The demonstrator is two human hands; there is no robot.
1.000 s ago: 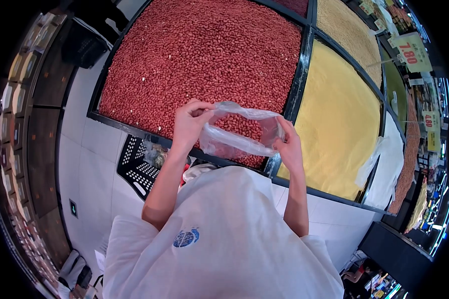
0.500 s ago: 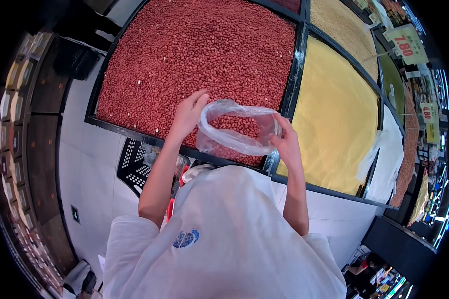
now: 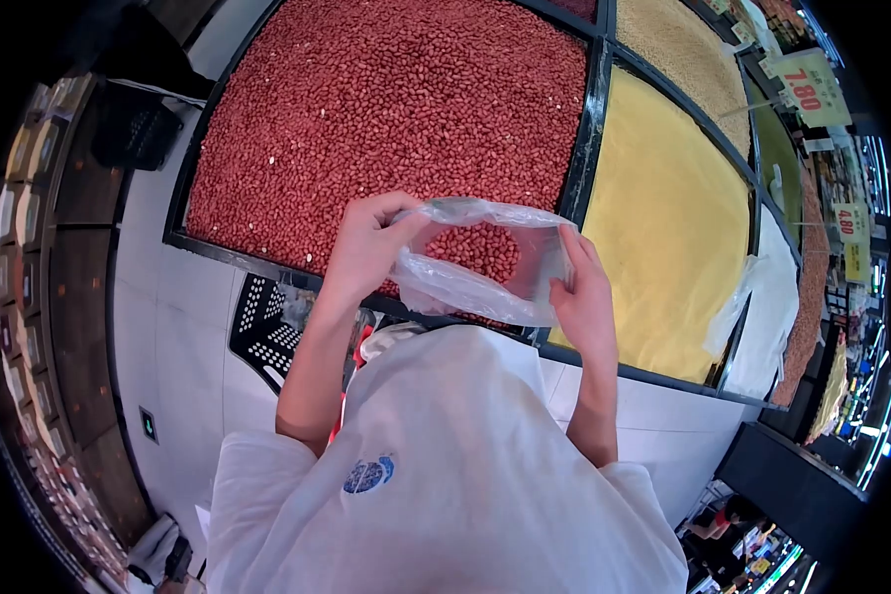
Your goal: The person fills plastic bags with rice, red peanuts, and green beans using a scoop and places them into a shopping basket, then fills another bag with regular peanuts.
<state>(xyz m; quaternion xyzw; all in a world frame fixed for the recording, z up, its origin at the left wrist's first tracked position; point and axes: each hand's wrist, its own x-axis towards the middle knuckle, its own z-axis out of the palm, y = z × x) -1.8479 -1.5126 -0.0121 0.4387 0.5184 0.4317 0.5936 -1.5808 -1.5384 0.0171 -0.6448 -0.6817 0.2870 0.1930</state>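
Observation:
A clear plastic bag (image 3: 475, 287) is stretched between my two hands, its mouth facing up. Inside it lie red-skinned peanuts (image 3: 475, 250). My left hand (image 3: 368, 243) pinches the bag's left rim between thumb and fingers. On the opposite side, my right hand (image 3: 584, 297) grips the right rim. The bag is at the near edge of a large bin of loose red peanuts (image 3: 396, 109), over its front right corner.
Right of the peanuts, a black divider (image 3: 589, 129) borders a bin of yellow grain (image 3: 668, 228). Price signs (image 3: 808, 87) stand farther right. Below the bin's front edge is a black perforated basket (image 3: 267, 332). Shelves (image 3: 79, 297) line the left side.
My left hand has closed on the bag's left rim, where it was beside it before. The mouth is pulled wider and flatter, with my right hand slightly farther right and lower.

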